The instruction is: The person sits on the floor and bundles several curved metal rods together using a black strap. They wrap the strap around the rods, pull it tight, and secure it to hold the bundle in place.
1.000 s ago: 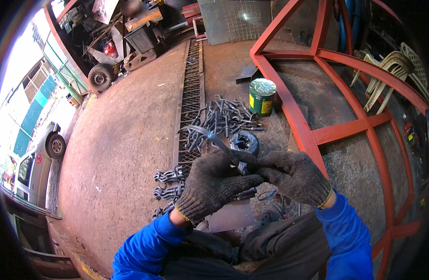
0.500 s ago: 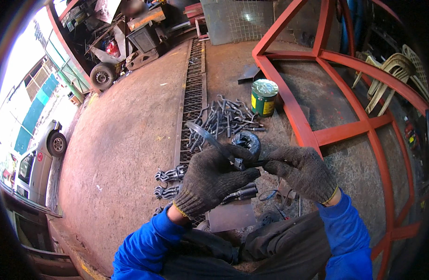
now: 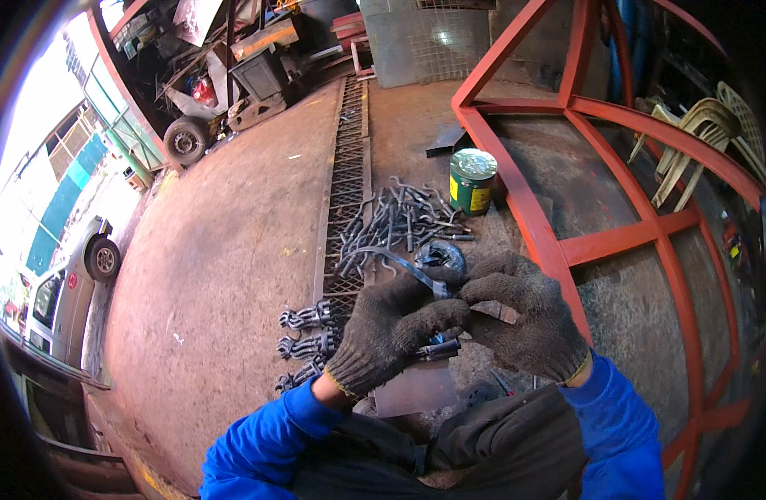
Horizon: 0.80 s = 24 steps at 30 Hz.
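Observation:
My left hand (image 3: pixel 393 335), in a dark knit glove, is closed on a thin grey strap (image 3: pixel 410 267) whose free end curves up and away to the left. Close beside it, my gloved right hand (image 3: pixel 529 317) has its fingers pinched together where the strap runs between the hands; the exact grip point is hidden. Just beyond lies a coil of dark strapping (image 3: pixel 443 253). Bent metal rods (image 3: pixel 395 218) lie heaped farther off. Bundles of similar rods (image 3: pixel 306 345) sit left of my left hand, partly covered by it.
A green can (image 3: pixel 473 187) stands beyond the coil. The red metal frame (image 3: pixel 608 242) rises along the right. A steel floor grating (image 3: pixel 346 158) runs away from me. Below my hands lies a flat metal plate (image 3: pixel 416 390). Stacked chairs (image 3: pixel 691 142) are far right.
My right hand has moved left and turned, coming close to the left. The strap's free end has dropped lower. My left hand has shifted slightly right.

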Tool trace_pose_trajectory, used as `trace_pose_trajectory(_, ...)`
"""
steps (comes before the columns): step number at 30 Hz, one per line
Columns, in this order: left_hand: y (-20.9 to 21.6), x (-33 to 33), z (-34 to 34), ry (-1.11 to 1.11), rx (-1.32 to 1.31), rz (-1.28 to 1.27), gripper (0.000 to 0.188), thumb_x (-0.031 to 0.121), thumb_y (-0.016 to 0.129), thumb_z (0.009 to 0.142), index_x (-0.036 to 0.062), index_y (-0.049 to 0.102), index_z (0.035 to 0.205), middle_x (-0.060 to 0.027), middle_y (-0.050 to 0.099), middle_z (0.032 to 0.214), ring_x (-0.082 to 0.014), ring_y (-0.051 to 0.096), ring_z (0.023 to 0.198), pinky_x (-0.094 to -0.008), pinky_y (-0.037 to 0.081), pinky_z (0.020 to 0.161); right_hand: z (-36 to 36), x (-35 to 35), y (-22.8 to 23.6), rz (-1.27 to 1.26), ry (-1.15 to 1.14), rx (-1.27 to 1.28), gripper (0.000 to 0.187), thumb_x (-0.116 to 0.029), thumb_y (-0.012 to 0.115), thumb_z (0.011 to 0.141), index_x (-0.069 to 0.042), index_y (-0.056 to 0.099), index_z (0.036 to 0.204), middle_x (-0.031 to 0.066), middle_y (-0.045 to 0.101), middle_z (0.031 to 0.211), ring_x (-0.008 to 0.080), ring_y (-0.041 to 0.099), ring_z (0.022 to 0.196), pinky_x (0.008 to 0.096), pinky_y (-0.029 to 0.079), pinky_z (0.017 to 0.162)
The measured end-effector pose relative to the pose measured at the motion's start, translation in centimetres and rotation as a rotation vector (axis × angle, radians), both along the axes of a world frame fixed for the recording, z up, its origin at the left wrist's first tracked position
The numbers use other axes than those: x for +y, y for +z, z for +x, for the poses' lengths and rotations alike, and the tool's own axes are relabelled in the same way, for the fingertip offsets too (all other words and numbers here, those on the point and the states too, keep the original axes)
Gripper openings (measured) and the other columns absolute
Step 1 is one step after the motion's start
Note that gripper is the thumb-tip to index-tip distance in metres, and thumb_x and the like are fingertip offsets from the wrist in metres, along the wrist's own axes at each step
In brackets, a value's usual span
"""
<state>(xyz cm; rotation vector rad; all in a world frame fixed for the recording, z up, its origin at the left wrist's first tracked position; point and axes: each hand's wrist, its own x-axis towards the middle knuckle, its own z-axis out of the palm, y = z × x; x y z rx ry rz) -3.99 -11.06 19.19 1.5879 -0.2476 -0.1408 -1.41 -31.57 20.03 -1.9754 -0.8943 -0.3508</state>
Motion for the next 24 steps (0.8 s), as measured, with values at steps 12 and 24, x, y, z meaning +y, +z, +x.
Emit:
trace_pose_trajectory(12,-0.4,-0.2,-0.1,-0.015,-0.030,0.041,0.034,0.022,0.067,0.094,-0.0043,0.067,0.115,-0.0125,0.072,0.098,-0.0122,0.066,0.085,-0.0279,0.054,0.076,-0.6,0.7,-1.0,0.173,-0.044,0.404,0.024,-0.012,0.081,0.073,-0.002,0.071,0.093,0.0133,0.065,0.099,0.0267,0.063,0.095,0.0364,0.051,0.083)
trace_pose_trajectory(24,-0.5,-0.6,-0.5,-0.027,0.074,0.035,0.043,0.019,0.073,0.088,-0.0040,0.062,0.123,-0.0150,0.072,0.100,-0.0136,0.067,0.087,-0.0269,0.056,0.077,-0.5,0.5,-1.3,-0.148,-0.039,0.073,0.034,-0.009,0.083,0.069,0.000,0.062,0.093,0.0170,0.060,0.111,0.0294,0.063,0.102,0.0373,0.052,0.087)
